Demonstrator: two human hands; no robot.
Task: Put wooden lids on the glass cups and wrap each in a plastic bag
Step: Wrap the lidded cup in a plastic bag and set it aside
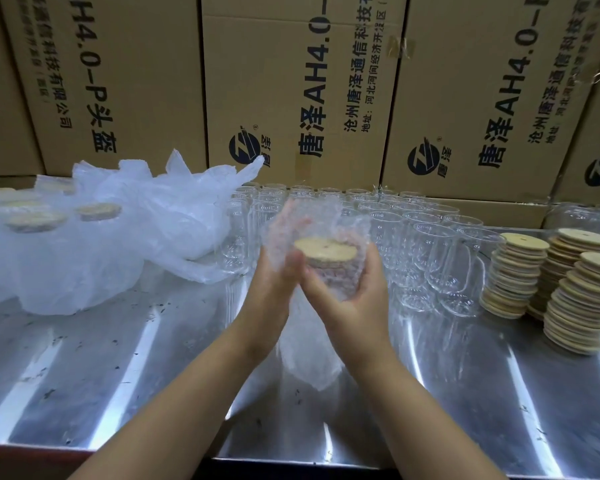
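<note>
Grip: my right hand point(355, 301) curls round the glass cup point(331, 277) from the right, thumb across the front, clamping it through the bubble bag point(329, 216). My left hand point(276, 275) presses flat on the cup's left side. Its fingers point(286, 220) run up behind the film, apparently straight, though blurred. The cup is held upright above the steel table point(118, 358), mid-bench. One wooden lid point(324, 249) sits on its mouth, inside the bag. The bag's loose end hangs below the hands.

Edges and room: bare steel lies below and to both sides of my forearms, down to the near edge. The far edge meets a wall of cardboard boxes point(291, 98).

Counts: one cup in hand. The empty cups point(430, 244) stand in several rows just behind the hands, too many and too clear to count. Three lid stacks point(513, 275) stand at right, leaning and touching. At left lies a white plastic sheet point(153, 209) over wrapped cups point(35, 221). I see at least three lids there.
</note>
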